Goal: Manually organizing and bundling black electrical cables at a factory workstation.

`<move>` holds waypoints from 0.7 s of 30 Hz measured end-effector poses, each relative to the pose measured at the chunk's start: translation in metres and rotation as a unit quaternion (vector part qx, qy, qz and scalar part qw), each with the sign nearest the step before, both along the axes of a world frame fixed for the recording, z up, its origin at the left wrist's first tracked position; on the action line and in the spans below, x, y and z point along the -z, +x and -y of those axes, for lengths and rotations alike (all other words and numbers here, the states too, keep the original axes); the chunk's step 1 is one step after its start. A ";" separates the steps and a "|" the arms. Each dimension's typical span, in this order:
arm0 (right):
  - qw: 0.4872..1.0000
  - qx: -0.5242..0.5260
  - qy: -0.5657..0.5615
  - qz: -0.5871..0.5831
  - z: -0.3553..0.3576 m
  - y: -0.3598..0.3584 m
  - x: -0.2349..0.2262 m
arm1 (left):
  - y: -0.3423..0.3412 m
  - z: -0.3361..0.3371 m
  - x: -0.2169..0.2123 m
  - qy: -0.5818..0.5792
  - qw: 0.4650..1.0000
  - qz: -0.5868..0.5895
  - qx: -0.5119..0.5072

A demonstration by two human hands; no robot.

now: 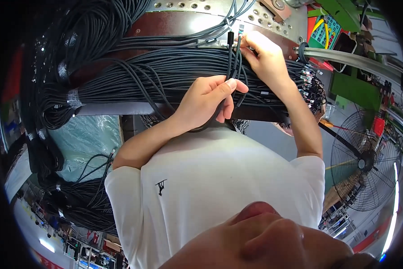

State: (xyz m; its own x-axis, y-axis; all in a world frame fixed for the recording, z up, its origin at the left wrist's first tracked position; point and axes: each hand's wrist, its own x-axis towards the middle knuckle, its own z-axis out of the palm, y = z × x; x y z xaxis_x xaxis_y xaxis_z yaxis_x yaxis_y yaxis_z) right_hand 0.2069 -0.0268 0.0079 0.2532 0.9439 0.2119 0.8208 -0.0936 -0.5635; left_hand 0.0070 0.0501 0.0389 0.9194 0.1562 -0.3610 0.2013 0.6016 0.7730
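Note:
My left hand [210,96] is closed round a few black cables [230,60] that stand up past its thumb. One of them carries a thick black sleeve [230,38] near its upper end. Up and to the right, my right hand [265,56] has thumb and forefinger pinched together beside a cable end. What sits between those fingertips is too small to make out. Beneath both hands, a thick bundle of black cables [165,67] runs from left to right along the bench.
Coiled black cables [98,22] are heaped at the far left. A perforated metal plate [183,6] lies at the back. On the right are a curved metal rail [358,58], a large caged fan [366,161] and many cable ends [311,85]. Plastic-wrapped material [89,139] is at left.

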 end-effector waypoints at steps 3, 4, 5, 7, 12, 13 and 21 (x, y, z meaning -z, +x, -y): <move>0.969 -0.048 0.154 0.185 0.001 0.000 -0.034 | 0.005 -0.005 0.000 0.016 1.000 -0.007 -0.004; 0.960 -0.081 0.128 0.237 -0.001 -0.002 -0.043 | 0.009 -0.009 -0.004 0.029 0.999 -0.018 0.041; 0.953 -0.106 0.103 0.265 -0.004 0.002 -0.045 | 0.011 -0.010 -0.008 0.039 0.994 -0.029 0.094; 0.949 -0.117 0.074 0.283 0.004 0.004 -0.038 | 0.000 -0.006 -0.013 0.088 0.993 -0.038 0.074; 0.995 0.010 0.092 0.034 0.019 0.022 -0.012 | -0.011 -0.018 -0.034 0.324 0.936 0.081 -0.108; 0.997 -0.007 0.081 0.012 0.021 0.023 -0.001 | -0.009 -0.016 -0.035 0.272 0.953 0.113 -0.064; 0.996 -0.016 -0.048 -0.077 0.018 0.029 -0.008 | 0.012 0.011 -0.006 0.205 0.976 0.043 0.055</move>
State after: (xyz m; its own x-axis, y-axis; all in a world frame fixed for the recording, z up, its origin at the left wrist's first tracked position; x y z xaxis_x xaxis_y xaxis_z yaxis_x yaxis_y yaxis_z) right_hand 0.2356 -0.0453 0.0156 0.2449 0.9662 0.0805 0.7284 -0.1285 -0.6730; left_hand 0.0195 0.0388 0.0447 0.9628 0.1696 -0.2102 0.1719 0.2154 0.9613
